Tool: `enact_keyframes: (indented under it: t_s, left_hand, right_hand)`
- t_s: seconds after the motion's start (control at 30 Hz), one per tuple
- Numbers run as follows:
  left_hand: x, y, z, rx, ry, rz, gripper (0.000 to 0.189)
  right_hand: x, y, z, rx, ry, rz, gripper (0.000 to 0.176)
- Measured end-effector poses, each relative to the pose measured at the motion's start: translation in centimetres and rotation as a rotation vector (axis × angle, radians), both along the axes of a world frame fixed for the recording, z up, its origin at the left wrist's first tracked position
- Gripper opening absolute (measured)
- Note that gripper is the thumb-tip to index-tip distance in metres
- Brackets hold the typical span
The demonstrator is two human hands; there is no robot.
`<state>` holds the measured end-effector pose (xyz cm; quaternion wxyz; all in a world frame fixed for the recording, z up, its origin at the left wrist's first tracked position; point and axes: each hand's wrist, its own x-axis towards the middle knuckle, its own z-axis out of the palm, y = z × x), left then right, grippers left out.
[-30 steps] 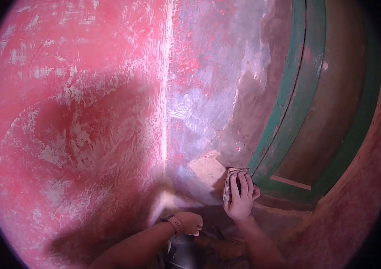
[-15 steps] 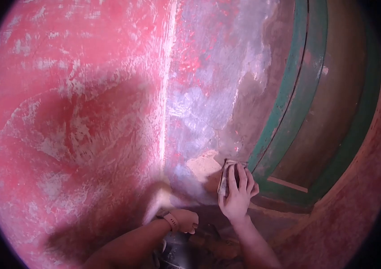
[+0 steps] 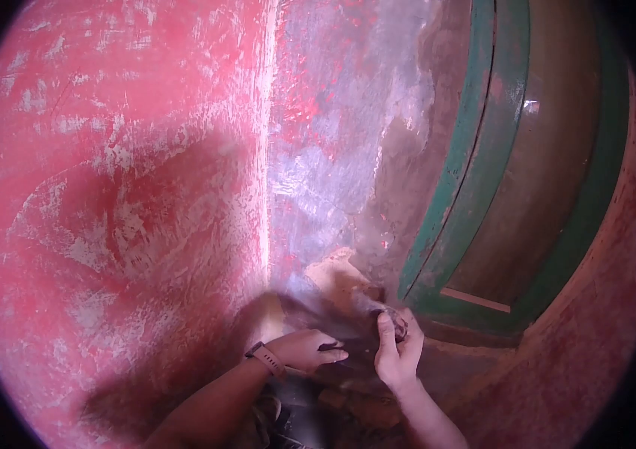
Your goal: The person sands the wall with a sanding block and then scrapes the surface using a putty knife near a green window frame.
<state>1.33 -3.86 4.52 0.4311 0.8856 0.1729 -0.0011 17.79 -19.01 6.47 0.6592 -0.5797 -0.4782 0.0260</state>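
My right hand (image 3: 399,348) grips a folded, greyish sheet (image 3: 372,305) with the thumb across its near side. It is held edge-on, just in front of the lower wall, close to a pale bare patch (image 3: 335,274). My left hand (image 3: 304,349), with a banded watch (image 3: 264,358) on the wrist, is low in front of the corner. Its fingers are closed together, and a small dark thing (image 3: 328,346) shows between thumb and fingers; I cannot tell what it is.
A red, scuffed wall (image 3: 131,187) fills the left side. It meets a patchy grey-purple wall (image 3: 325,172) at a pale vertical corner. On the right stands a green-framed panel (image 3: 456,202), with a reddish wall (image 3: 602,322) beyond it. Dark shadows cover the lower area.
My right hand has come off the wall beside the green frame, moving slightly down and turning the folded sheet edge-on. My left hand has risen a little. The view has shifted slightly right.
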Motion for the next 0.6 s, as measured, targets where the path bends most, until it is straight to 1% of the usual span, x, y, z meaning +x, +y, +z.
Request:
enact_keyframes:
  t_s: [0.03,0.13,0.23,0.33,0.43,0.53,0.6]
  left_hand:
    - [-0.1,-0.3,0.4,-0.032,-0.066,0.038,0.060]
    - [-0.1,-0.2,1.3,-0.036,-0.016,-0.037,0.065]
    - [-0.5,-1.0,1.7,-0.155,-0.178,0.015,0.061]
    - [-0.1,-1.0,1.3,-0.157,-0.220,0.025,0.056]
    - [-0.3,-2.6,3.3,-0.181,-0.283,-0.048,0.053]
    - [0.8,-2.3,1.2,-0.212,-0.258,-0.002,0.050]
    - [1.0,-2.2,0.8,-0.219,-0.255,0.020,0.045]
  right_hand:
    - [-0.2,0.0,-0.6,-0.006,0.081,0.039,0.016]
    - [-2.0,0.1,-0.9,0.009,0.327,0.188,0.015]
    - [-1.8,0.1,-1.2,0.017,0.400,0.173,0.019]
    - [-1.1,-0.7,-0.6,-0.035,0.554,0.143,0.020]
    - [-0.8,-1.4,-0.5,-0.041,0.601,0.063,0.017]
    - [-0.4,-2.3,-0.6,-0.065,0.591,0.071,0.018]
    - [0.8,-3.1,-1.0,-0.226,0.579,0.097,0.019]
